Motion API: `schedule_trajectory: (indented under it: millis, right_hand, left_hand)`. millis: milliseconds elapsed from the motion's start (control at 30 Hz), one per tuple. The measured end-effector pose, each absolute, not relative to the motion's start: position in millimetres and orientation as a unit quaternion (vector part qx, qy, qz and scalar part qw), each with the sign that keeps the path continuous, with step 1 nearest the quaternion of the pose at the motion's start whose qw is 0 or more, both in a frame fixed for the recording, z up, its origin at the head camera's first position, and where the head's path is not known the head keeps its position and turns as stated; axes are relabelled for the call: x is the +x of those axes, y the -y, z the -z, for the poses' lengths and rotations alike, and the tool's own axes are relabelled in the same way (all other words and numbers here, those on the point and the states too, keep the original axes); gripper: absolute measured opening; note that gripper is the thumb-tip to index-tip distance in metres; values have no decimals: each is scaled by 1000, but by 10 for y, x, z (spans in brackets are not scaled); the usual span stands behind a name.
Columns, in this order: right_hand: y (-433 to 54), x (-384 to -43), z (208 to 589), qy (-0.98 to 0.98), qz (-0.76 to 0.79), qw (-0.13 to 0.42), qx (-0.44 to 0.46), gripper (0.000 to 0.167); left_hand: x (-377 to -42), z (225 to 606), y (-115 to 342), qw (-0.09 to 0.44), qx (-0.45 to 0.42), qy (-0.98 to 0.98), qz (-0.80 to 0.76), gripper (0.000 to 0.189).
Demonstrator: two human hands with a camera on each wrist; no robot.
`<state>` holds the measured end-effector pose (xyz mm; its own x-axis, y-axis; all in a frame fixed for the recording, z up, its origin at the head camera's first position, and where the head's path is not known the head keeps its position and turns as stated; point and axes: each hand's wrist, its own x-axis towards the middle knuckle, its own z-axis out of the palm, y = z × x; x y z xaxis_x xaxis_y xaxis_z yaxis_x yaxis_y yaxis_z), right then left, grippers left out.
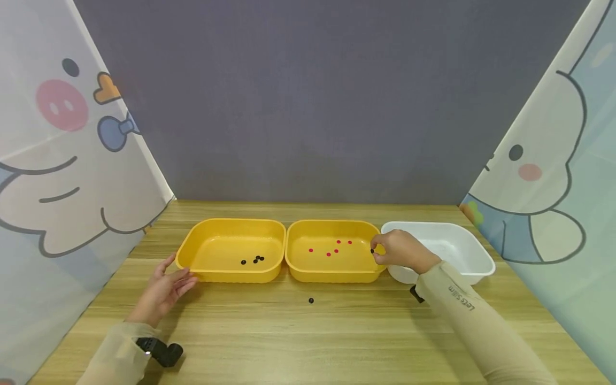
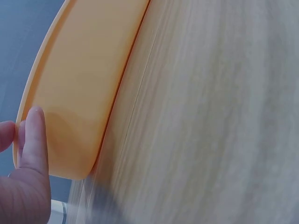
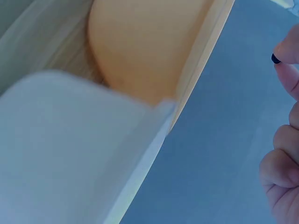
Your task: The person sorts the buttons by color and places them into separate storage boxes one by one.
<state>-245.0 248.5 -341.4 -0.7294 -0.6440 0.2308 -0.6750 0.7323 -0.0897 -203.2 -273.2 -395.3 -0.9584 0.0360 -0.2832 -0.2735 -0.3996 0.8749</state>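
My right hand [image 1: 401, 250] pinches a small black bead [image 3: 275, 59] between thumb and fingertip, over the right end of the middle yellow tray [image 1: 337, 276]. Several red beads [image 1: 336, 251] lie spread on that tray's floor. With my left hand [image 1: 163, 291] I hold the near left corner of the left yellow tray [image 1: 231, 276]; in the left wrist view fingers [image 2: 35, 140] lie against its outer wall and at its rim. Several black beads [image 1: 255, 261] are grouped toward the right inside this tray. Another black bead [image 1: 311, 300] lies on the table in front of the middle tray.
A white tray [image 1: 474, 256] stands at the right end of the row, beneath my right wrist. The three trays sit side by side on a wooden table [image 1: 289, 342]. A grey panel [image 1: 308, 107] rises behind, with cartoon-printed cloths [image 1: 53, 176] at both sides.
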Motion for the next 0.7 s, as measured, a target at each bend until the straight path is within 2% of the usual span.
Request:
schedule_trajectory:
  millis: [500, 700]
  right_hand:
    - [-2888, -2668, 3423, 945, -112, 102, 290, 10]
    - [-3002, -2712, 3342, 957, -123, 62, 253, 14]
  left_hand:
    - [-2010, 3961, 2752, 99, -129, -576, -801, 85]
    - [-2019, 3949, 2749, 99, -129, -577, -800, 84]
